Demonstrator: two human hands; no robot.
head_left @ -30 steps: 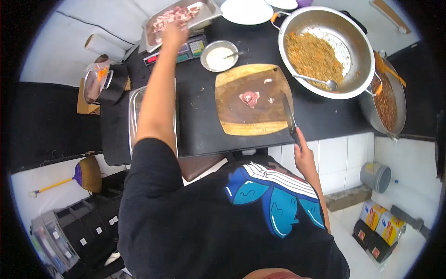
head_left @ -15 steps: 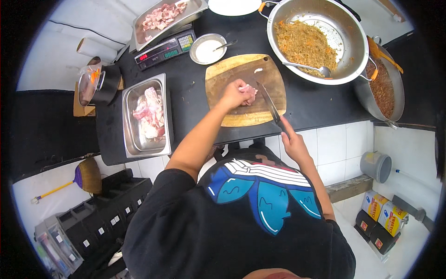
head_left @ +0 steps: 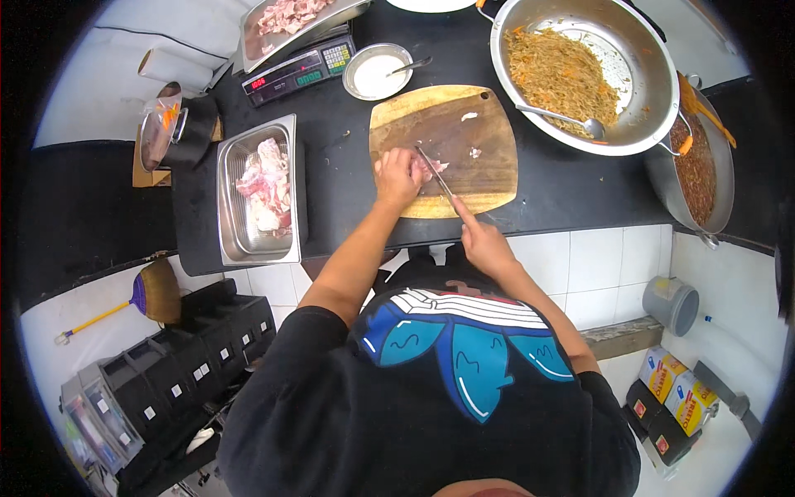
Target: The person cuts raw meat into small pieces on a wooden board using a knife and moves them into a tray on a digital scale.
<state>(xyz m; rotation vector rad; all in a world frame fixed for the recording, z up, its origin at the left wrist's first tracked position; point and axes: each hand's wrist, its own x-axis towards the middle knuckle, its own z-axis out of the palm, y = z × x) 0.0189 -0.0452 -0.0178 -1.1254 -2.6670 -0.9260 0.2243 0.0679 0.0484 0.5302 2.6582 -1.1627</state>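
Observation:
On the wooden cutting board [head_left: 489, 178] my left hand [head_left: 397, 178] presses down a piece of raw meat [head_left: 428, 171], its fingers curled over most of it. My right hand [head_left: 485, 246] grips the handle of a kitchen knife [head_left: 436, 173]. The blade lies against the meat, close beside my left fingertips. Small pale scraps [head_left: 474, 152] rest on the board right of the blade. Left of the board, a perforated steel pan [head_left: 296, 166] holds larger chunks of raw meat [head_left: 267, 186].
A digital scale [head_left: 298, 70] bears a steel tray [head_left: 331, 15] of cut meat. Behind the board stands a bowl of white powder [head_left: 377, 72] with a spoon. At right are a large basin [head_left: 642, 50] of shredded noodle-like food and a pan [head_left: 720, 174] of reddish-brown food.
The knife has moved left from the board's right part onto the meat, with my right hand following. My left hand has shifted slightly left with the meat. The whole view has shifted slightly.

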